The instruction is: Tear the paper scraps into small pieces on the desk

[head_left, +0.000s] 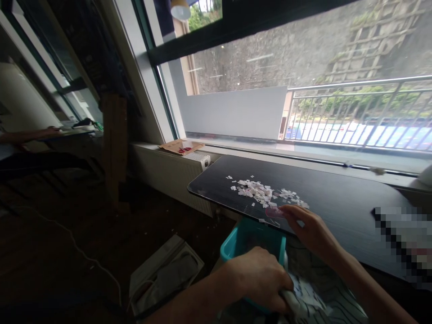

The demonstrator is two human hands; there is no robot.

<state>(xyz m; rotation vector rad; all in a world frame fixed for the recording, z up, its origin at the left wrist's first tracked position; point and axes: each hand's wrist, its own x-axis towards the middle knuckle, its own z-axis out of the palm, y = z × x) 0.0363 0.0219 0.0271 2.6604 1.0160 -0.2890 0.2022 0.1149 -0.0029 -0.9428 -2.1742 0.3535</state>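
My right hand [302, 220] is closed at the table's near edge, pinching a thin, translucent pink plastic piece [274, 212] whose exact kind I cannot make out. The pink piece lies beside a loose pile of small white paper scraps [258, 192] on the black table [337, 184]. Below, my left hand [259, 276] is closed on a pale cloth with dark wavy lines [303, 297], in front of a turquoise bin [232, 240]. That bin stands under the table edge, its inside dark and partly hidden by my left hand and forearm.
Red-handled scissors [185, 149] lie on brown cardboard [170, 146] on the sill by a radiator [182, 180]. An open white box [168, 265] and a pale cable [76, 243] are on the floor. Another person's arm [33, 134] rests at a far-left table.
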